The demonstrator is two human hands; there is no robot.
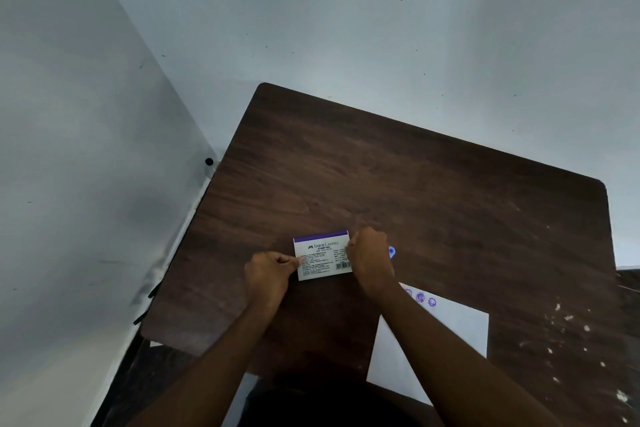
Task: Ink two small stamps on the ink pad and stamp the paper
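The stamp pad box (322,255), white with a purple strip and printed text, lies shut on the dark wooden table (415,191). My left hand (270,276) pinches its left edge. My right hand (370,256) curls over its right edge. Just right of that hand peeks a small blue stamp (391,251); whether the hand holds it I cannot tell. The white paper (450,333) lies at the near right, partly under my right forearm, and carries three purple stamp marks (420,297) near its far edge.
The table stands in a corner against pale walls (311,10). White specks (568,319) dot the table's right side. A black cable and plug (209,161) run along the left wall beside the table edge.
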